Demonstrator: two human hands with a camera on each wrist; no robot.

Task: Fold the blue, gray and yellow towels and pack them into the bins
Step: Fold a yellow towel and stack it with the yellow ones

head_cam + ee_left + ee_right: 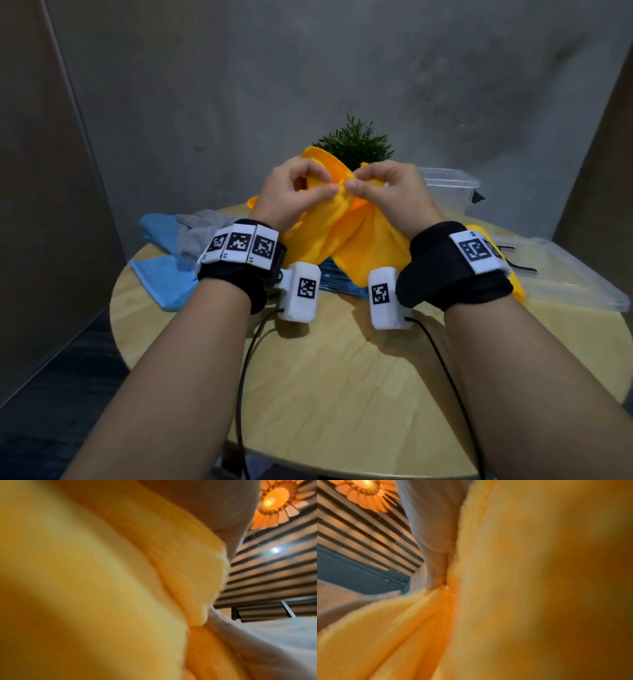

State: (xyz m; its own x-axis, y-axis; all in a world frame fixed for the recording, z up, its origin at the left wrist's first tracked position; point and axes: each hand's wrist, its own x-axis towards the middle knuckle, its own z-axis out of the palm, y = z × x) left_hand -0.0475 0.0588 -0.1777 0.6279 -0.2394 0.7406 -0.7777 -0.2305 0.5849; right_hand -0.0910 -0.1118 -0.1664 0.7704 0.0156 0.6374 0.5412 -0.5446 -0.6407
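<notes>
I have both hands pinching the yellow towel (337,236) at its top edge, my left hand (291,195) and right hand (394,195) nearly touching, thumbs pressed against fingers. The towel hangs from them above the round wooden table (342,377), its lower folds draped over a blue towel (164,277). Left of the yellow towel lies a gray towel (198,229); right of it, clear bins (565,274); behind it, a green plant (356,144).

A lived-in room, home or lounge: round wooden worktop (342,377), potted plant (354,144), petal-shaped ceiling lamp (276,503), slatted ceiling.
</notes>
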